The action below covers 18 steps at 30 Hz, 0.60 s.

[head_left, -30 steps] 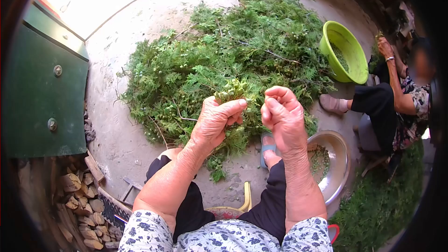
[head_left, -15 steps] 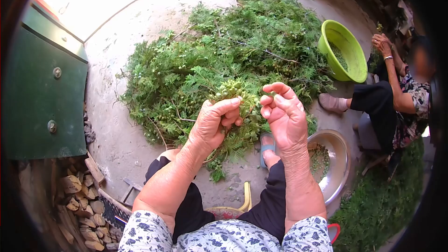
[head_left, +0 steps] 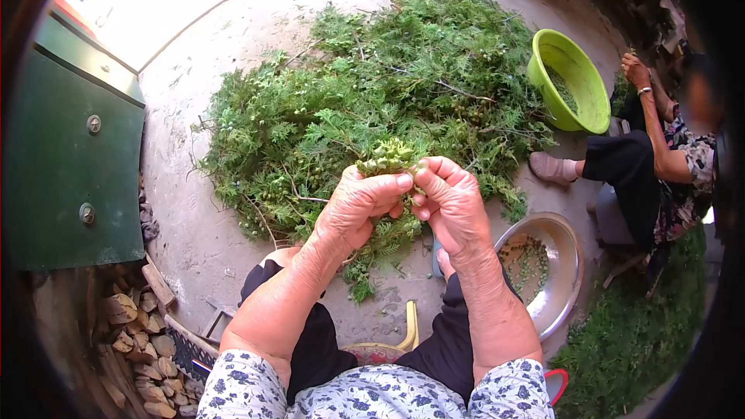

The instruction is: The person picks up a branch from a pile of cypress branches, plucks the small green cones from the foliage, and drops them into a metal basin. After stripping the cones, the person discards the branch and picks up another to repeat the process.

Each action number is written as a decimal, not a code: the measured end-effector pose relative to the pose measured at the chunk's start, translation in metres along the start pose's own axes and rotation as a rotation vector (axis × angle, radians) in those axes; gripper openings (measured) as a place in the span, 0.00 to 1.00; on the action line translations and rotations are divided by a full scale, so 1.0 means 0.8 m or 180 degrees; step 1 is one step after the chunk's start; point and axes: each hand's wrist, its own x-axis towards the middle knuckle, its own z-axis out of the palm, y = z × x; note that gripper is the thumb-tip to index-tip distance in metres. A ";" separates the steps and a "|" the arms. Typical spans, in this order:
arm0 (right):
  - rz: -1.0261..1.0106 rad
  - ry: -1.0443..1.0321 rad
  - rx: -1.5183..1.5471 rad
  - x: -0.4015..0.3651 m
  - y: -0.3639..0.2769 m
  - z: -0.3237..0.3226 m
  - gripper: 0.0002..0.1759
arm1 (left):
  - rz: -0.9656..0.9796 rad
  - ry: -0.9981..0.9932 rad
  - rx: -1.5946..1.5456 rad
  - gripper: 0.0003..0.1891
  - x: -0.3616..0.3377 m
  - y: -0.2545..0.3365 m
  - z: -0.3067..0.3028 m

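My left hand (head_left: 351, 206) is closed round a leafy conifer sprig (head_left: 388, 154) that bears a cluster of pale green seed cones above the thumb. Its feathery leaves also hang below the fingers. At the right side of that cluster, my right hand (head_left: 456, 206) pinches a small green cone (head_left: 420, 170) between thumb and fingertips. The two hands almost touch. Beyond them a large heap of cut conifer branches (head_left: 272, 124) covers the floor. Under my right forearm stands a shiny metal basin (head_left: 570, 271) with loose green cones in it.
A lime-green tub (head_left: 586, 93) leans tilted by the heap, with green bits inside. At the right a seated person (head_left: 656, 140) handles greenery. More cut branches (head_left: 621, 341) lie at the lower right. Split firewood (head_left: 147, 357) is stacked at the lower left below a green metal door (head_left: 70, 163).
My right hand has moved left and in to the sprig, and its fingers have closed at the cones. The left hand keeps its hold. The other person's hands have shifted slightly.
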 end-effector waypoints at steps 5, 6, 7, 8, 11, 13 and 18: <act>-0.0039 -0.0233 0.1026 0.006 -0.010 -0.005 0.06 | 0.0139 -0.0023 0.0044 0.08 0.005 -0.008 -0.009; -0.0074 -0.0045 0.0981 0.004 -0.021 0.000 0.06 | 0.0244 -0.0070 0.0100 0.10 0.007 -0.010 -0.013; -0.0073 -0.0050 0.0979 0.005 -0.022 -0.001 0.06 | 0.0249 -0.0068 0.0099 0.10 0.006 -0.010 -0.013; -0.0214 -0.0120 0.1064 0.006 -0.024 -0.004 0.06 | 0.0327 -0.0053 0.0234 0.10 0.006 -0.010 -0.013; -0.0376 -0.0276 0.1041 0.004 -0.024 -0.012 0.07 | 0.0460 -0.0051 0.0448 0.09 0.006 -0.012 -0.013; -0.0436 0.0142 -0.0668 -0.002 -0.025 -0.001 0.09 | 0.0495 -0.0108 0.0785 0.07 0.007 -0.013 -0.015; -0.0466 0.0250 -0.1235 -0.003 -0.019 0.011 0.11 | 0.0496 -0.0222 0.1131 0.08 0.004 -0.010 -0.015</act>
